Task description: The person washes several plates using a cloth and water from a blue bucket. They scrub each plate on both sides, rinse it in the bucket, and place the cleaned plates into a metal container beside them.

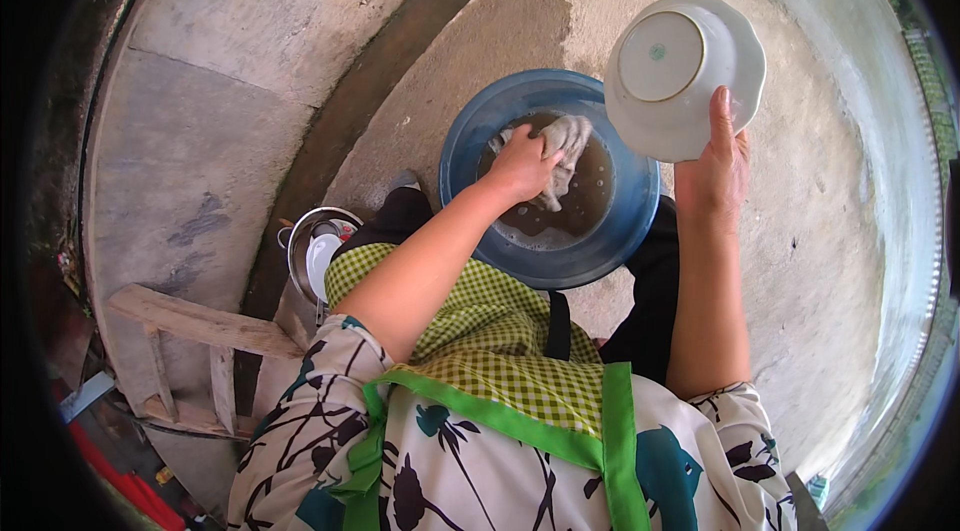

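My left hand (520, 162) grips a wet, greyish cloth (566, 148) inside a round blue plastic basin (637, 231). Murky water (592, 189) with some bubbles lies in the basin, and part of the cloth is in it. On the right, my right hand (714, 174) holds a white ceramic dish (731, 43) with a scalloped rim, its thumb on the outer side. The dish is tilted so that its underside, with a foot ring and a small green mark, faces the camera. It is raised over the basin's right edge; its inner face is hidden.
A metal pot (297, 253) with white dishware stands at my left, by a wooden rack or stool (206, 328). A shallow channel (330, 110) runs through the concrete floor (810, 231) left of the basin. My legs, in black trousers, flank the basin.
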A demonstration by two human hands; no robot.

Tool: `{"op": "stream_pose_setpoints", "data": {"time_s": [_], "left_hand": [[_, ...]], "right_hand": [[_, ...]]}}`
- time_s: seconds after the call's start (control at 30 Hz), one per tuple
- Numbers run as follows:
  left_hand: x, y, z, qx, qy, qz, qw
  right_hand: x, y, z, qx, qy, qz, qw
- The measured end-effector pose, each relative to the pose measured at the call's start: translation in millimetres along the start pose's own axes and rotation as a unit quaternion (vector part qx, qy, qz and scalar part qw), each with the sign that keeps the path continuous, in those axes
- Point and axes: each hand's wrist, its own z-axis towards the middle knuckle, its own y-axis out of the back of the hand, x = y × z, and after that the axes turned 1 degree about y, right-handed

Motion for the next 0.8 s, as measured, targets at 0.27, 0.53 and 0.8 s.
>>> {"op": "stream_pose_setpoints", "data": {"time_s": [0.27, 0.53, 0.8], "left_hand": [[59.9, -45.2, 31.5, 0.150, 0.201, 0.088, 0.964], [75.8, -112.8, 19.7, 0.285, 0.158, 0.156, 0.932], [27.5, -35.7, 17.0, 0.267, 0.144, -0.131, 0.944]], "right_hand": [[-13.0, 8.4, 14.6, 0.016, -0.075, -0.038, 0.996], [-16.5, 10.5, 16.3, -0.028, -0.105, -0.051, 0.993], [-13.8, 5.2, 13.1, 0.004, -0.152, -0.086, 0.985]]}}
